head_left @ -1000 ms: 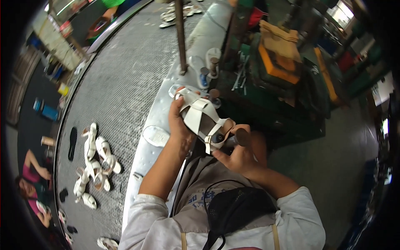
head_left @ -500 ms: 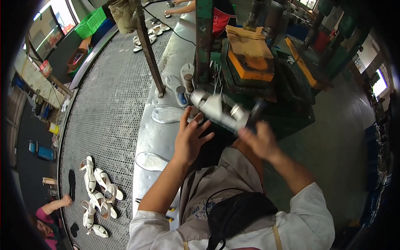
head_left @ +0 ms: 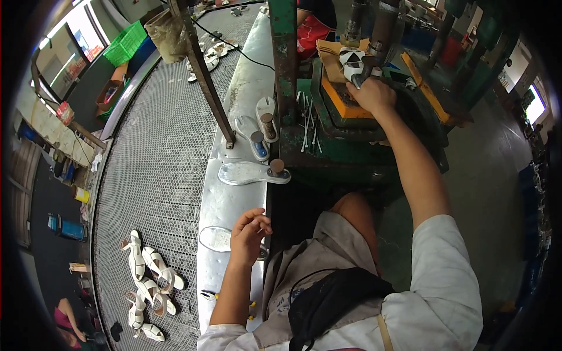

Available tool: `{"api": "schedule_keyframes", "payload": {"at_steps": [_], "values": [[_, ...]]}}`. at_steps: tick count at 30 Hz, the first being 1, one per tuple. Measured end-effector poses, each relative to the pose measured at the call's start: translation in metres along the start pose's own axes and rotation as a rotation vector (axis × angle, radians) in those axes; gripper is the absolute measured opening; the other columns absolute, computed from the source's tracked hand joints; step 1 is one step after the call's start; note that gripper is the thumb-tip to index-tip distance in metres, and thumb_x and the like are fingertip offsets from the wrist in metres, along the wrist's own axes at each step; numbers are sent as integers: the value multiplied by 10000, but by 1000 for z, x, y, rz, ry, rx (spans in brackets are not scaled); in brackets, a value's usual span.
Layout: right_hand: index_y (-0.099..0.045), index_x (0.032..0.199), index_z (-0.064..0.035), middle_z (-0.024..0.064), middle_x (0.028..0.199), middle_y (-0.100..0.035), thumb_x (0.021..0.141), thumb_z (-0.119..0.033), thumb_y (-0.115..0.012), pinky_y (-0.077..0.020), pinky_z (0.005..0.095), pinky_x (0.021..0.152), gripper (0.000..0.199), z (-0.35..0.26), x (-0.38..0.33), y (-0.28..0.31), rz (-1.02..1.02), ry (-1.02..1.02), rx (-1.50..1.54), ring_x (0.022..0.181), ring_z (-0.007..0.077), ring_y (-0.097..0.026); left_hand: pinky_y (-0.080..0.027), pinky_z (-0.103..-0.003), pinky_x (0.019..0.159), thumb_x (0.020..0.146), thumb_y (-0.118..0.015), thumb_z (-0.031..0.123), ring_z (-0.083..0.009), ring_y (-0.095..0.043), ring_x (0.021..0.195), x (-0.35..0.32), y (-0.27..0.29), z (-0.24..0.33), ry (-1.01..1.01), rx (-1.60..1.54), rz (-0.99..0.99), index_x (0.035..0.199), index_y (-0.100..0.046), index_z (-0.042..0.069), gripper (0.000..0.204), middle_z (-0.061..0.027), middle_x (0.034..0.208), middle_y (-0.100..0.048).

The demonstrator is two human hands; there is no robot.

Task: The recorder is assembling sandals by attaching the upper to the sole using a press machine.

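Landmark: green press machine [head_left: 351, 117], painted metal, orange block on its bed. Right hand [head_left: 370, 93] is reaching far up onto that bed, fingers curled shut around a white strappy sandal [head_left: 351, 61] sitting under the machine's steel ram [head_left: 380, 29]. Left hand [head_left: 249, 231] is hanging loosely half-curled, thumb meeting fingertips and pinching nothing visible, just over the shiny metal bench edge [head_left: 228, 199] left of the machine. A clear sole outline [head_left: 215, 238] is lying flat on the bench beside that hand. A grey metal sole form [head_left: 252, 173] is resting nearer the machine. Further left, a perforated mesh conveyor [head_left: 158, 146] is carrying a cluster of white sandals [head_left: 146, 275]. Green plastic crate [head_left: 126, 44] is sitting far upper left, blue can [head_left: 64, 227] beyond the conveyor. Half a second ago both hands were holding the sandal mid-air before the machine; now it is down on the bed and the left hand is off it.
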State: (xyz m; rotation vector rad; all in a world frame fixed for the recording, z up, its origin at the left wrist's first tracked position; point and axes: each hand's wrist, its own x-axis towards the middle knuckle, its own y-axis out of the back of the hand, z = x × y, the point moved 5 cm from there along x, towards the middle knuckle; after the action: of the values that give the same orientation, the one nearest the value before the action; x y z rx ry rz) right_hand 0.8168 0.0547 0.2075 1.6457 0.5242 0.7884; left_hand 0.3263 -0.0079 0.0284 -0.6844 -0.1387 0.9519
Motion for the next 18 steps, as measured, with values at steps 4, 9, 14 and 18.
{"api": "schedule_keyframes", "payload": {"at_steps": [4,9,14,18], "values": [[-816,1115,-85,165,1132,-815,993,-718,-579,-609,503,885,687,30,-10,12,-36,-10,-11,1047,352,-789,-571,-363,906,1062,-567,103,-204,-703,934,-33,-8,-14,-12,-28,43,1346,-657,-3,316,-109,1120,-740],[-601,1414,82,235,1238,-775,974,-819,-526,-603,507,909,1005,23,-22,30,-121,-17,-137,1101,363,-778,-593,-383,883,1052,-610,103,-220,-711,945,-58,19,16,-89,-42,94,1326,-653,-34,310,-144,1095,-740],[-673,1072,66,275,996,-715,1015,-647,-643,-566,551,863,715,-75,-12,-2,681,363,-35,995,447,-719,-557,-343,800,1033,-680,146,-190,-661,889,-11,256,105,-553,276,494,1285,-673,-57,324,-132,1049,-704],[-537,1436,120,366,1353,-598,1070,-606,-606,-462,538,1107,817,-9,6,-110,531,269,258,1289,487,-582,-546,-437,1014,968,-696,120,-298,-691,1081,-4,464,106,-613,1124,1196,1394,-624,-39,460,-206,1217,-705]]}}
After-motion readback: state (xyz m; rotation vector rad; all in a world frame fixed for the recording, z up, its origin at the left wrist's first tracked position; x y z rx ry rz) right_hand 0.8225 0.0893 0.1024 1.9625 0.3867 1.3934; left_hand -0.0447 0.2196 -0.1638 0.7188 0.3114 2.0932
